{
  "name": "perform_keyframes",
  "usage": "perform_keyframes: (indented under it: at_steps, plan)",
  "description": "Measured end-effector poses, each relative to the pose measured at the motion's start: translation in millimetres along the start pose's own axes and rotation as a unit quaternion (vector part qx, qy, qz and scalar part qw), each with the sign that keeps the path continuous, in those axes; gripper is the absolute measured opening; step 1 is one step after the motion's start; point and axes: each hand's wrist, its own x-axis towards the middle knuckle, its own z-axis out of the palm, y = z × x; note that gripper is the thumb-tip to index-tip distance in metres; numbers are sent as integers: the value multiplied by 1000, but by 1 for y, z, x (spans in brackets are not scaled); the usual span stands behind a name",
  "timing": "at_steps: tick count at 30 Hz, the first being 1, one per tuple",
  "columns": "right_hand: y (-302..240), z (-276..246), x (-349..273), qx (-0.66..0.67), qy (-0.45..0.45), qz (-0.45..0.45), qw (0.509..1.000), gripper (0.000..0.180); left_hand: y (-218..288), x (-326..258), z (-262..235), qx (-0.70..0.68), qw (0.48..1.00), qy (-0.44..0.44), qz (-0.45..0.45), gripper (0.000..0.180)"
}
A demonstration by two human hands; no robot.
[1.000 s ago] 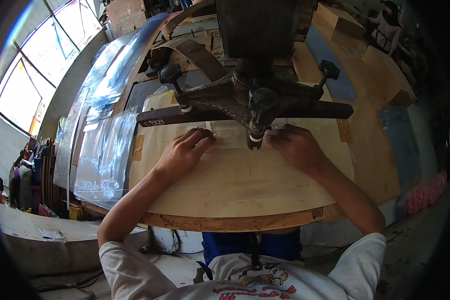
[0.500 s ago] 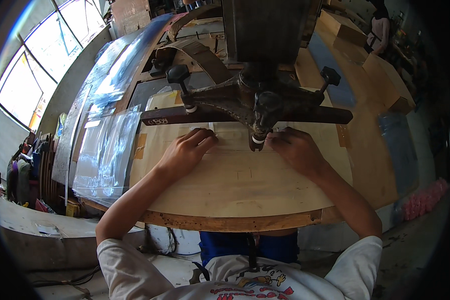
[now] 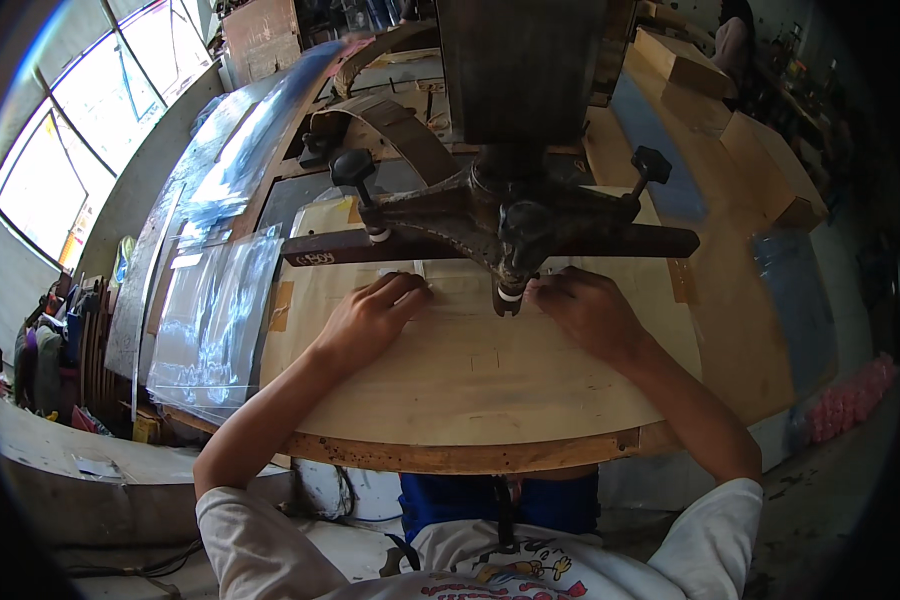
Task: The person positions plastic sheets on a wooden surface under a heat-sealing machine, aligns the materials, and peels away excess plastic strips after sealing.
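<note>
Both arms reach over a cream-coloured board (image 3: 420, 400) on the machine's table. My left hand (image 3: 372, 318) rests on it, fingers curled and pressed together, just in front of a dark metal bar (image 3: 630, 243). To the right of the machine's forked centre piece (image 3: 508, 295), my right hand (image 3: 592, 312) is closed in a pinch, its fingertips close to that piece. Whatever lies in the fingers is hidden or too thin to make out. The bar hangs from a black press head (image 3: 525, 75) with knobbed screws, one being the left knob (image 3: 352, 168).
Clear plastic sheets (image 3: 210, 320) lie in a stack left of the board. Cardboard boxes (image 3: 770, 165) and a blue sheet (image 3: 792, 300) are on the right side. A curved brown strip (image 3: 400, 130) stands behind the bar. Farther back at the right is another person (image 3: 732, 50).
The whole view has shifted slightly, so the press and table sit lower in the picture. Both hands keep nearly the same place on the board. The person at the back has shifted.
</note>
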Motion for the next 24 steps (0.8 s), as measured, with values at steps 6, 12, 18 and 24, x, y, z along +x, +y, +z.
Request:
perform_keyframes:
  at_steps: [6, 12, 18, 24]
  plan:
    - [1, 0, 1, -7, -9, 1, 1000, 19, 2, 2, -2, -12, 1000, 2, 3, 35]
    - [3, 1, 1, -7, -3, -3, 1000, 19, 2, 3, -3, -12, 1000, -6, -3, 36]
    - [2, 0, 1, -6, -13, 5, 1000, 18, 1, 2, -3, -10, 1000, -8, -7, 36]
    - [1, 0, 2, -3, -4, 4, 1000, 16, 2, 2, -3, -8, 1000, -3, -5, 38]
